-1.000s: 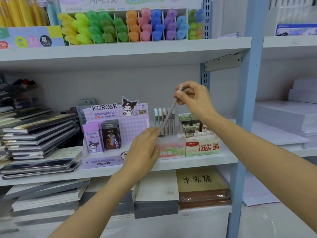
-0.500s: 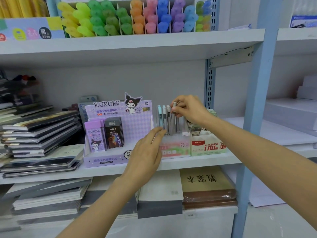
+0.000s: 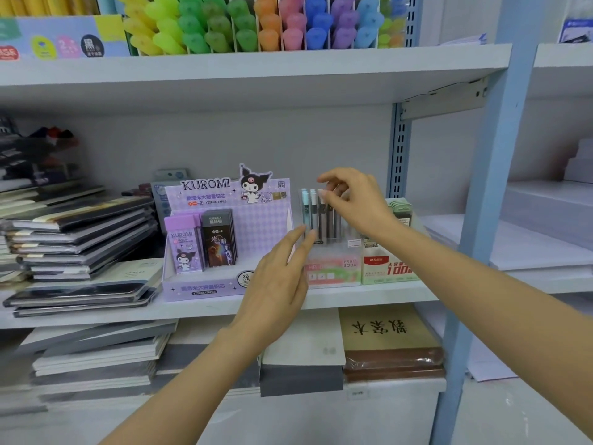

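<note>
Grip: right hand thumb and forefinger apart over pen tops; left hand straight-fingered against box | pens upright in box on shelf | advice: brace box, seat pens straight down, don't tip neighbours.

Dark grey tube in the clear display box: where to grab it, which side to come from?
Pinch the dark grey tube by its top end, coming down from above. It stands upright, close between neighbouring tubes, and the clear display box fronts its lower part, so likely only the top is free.
</note>
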Demonstrator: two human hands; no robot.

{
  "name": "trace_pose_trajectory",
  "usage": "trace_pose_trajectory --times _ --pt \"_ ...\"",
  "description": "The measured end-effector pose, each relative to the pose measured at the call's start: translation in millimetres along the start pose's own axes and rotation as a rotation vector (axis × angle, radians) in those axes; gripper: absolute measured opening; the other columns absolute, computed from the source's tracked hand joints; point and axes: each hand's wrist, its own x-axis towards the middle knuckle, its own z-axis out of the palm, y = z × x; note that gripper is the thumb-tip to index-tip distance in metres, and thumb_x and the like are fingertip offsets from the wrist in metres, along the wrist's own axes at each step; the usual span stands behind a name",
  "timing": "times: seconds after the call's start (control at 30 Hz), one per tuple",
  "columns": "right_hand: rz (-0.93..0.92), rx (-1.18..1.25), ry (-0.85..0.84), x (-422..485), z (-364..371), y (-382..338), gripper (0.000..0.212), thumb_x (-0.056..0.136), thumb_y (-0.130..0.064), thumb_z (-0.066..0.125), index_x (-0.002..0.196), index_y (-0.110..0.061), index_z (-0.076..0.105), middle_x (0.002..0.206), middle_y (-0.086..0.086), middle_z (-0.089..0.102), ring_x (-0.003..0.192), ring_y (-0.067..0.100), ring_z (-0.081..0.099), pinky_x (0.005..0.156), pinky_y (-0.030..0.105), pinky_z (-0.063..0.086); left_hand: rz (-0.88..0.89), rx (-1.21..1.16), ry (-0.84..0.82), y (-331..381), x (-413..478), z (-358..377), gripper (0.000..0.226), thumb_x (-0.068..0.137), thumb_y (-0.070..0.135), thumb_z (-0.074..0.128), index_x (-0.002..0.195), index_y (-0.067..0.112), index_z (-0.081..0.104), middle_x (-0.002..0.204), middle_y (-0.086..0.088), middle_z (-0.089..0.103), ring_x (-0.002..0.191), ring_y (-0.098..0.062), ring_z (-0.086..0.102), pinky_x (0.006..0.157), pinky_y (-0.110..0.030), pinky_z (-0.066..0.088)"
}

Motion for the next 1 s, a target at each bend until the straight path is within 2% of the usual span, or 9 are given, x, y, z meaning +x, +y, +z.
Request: trace_pose_trajectory --times 0.1,0.23,0.47,0.6,0.77,0.8,0.87,0.93,1.0 --pt "-0.118 0.138 0.022 -35 2 -22 0.014 0.093 -0.014 0.06 0.103 -0.011 0.07 0.088 -0.002 0.068 0.076 0.013 0.062 0.07 0.022 0.05 -0.019 -0.007 0.111 4 -23 3 0.05 0.088 0.0 0.051 0.138 0.008 0.047 0.14 -0.011 0.045 0.123 -0.026 0.047 0.098 -0.036 0.04" --pt "-0.155 0.269 -0.167 -98 31 -42 0.01 0.093 -0.015 0.062 0.094 -0.01 0.071 0.079 -0.007 0.066 0.065 0.009 0.057 0.062 0.019 0.046 -0.031 -0.001 0.185 6 -76 24 0.034 0.078 -0.001 0.048 0.109 0.005 0.061 0.111 -0.011 0.057 0.098 -0.026 0.054 0.079 -0.035 0.043" --pt "0.14 0.305 -0.628 -233 139 -10 0.022 0.094 -0.027 0.059 0.078 -0.015 0.068 0.062 -0.009 0.06 0.056 0.006 0.056 0.06 0.03 0.05 -0.308 -0.059 -0.18 -7 -231 108 0.029 0.07 -0.011 0.066 0.092 0.008 0.065 0.094 -0.009 0.059 0.073 -0.027 0.054 0.063 -0.036 0.043" --pt "0.367 0.238 -0.977 -333 201 33 0.024 0.096 -0.03 0.057 0.09 -0.01 0.068 0.083 0.003 0.07 0.077 0.018 0.065 0.074 0.036 0.054 -0.53 -0.116 -0.548 -4 -337 159 0.023 0.089 0.005 0.056 0.11 0.013 0.063 0.122 -0.006 0.055 0.102 -0.028 0.056 0.086 -0.035 0.043" --pt "0.547 0.064 -1.309 -436 232 83 0.029 0.096 -0.03 0.055 0.118 -0.012 0.058 0.106 0.006 0.066 0.099 0.024 0.063 0.083 0.034 0.048 -0.631 0.001 -0.961 4 -424 188 0.051 0.102 0.036 0.033 0.151 0.021 0.025 0.162 -0.001 0.013 0.148 -0.02 0.014 0.116 -0.03 0.021" --pt "0.57 0.04 -1.36 -453 235 90 0.034 0.095 -0.031 0.055 0.123 -0.011 0.055 0.105 0.007 0.064 0.099 0.025 0.061 0.08 0.034 0.047 -0.595 0.049 -1.013 5 -433 189 0.052 0.103 0.039 0.027 0.151 0.018 0.028 0.162 -0.004 0.014 0.149 -0.022 0.014 0.116 -0.03 0.024" --pt "0.599 0.026 -1.405 -481 240 101 0.046 0.094 -0.035 0.057 0.134 -0.016 0.047 0.109 0.002 0.06 0.106 0.023 0.058 0.077 0.033 0.042 -0.517 0.119 -1.007 5 -443 189 0.058 0.101 0.043 0.021 0.133 0.012 0.058 0.147 -0.01 0.045 0.136 -0.027 0.043 0.099 -0.031 0.048" --pt "0.654 0.047 -1.377 -502 246 106 0.055 0.092 -0.039 0.059 0.139 -0.02 0.039 0.128 0.002 0.053 0.115 0.021 0.053 0.082 0.031 0.041 -0.482 0.126 -0.956 6 -446 188 0.05 0.09 0.04 0.037 0.113 0.012 0.072 0.129 -0.009 0.063 0.12 -0.028 0.059 0.08 -0.033 0.057" --pt "0.714 0.033 -1.301 -517 254 106 0.053 0.089 -0.042 0.064 0.13 -0.018 0.04 0.126 0.004 0.052 0.109 0.019 0.054 0.082 0.029 0.043 -0.484 0.146 -0.928 8 -449 193 0.039 0.084 0.033 0.061 0.115 0.011 0.071 0.129 -0.012 0.063 0.121 -0.03 0.058 0.08 -0.037 0.057"
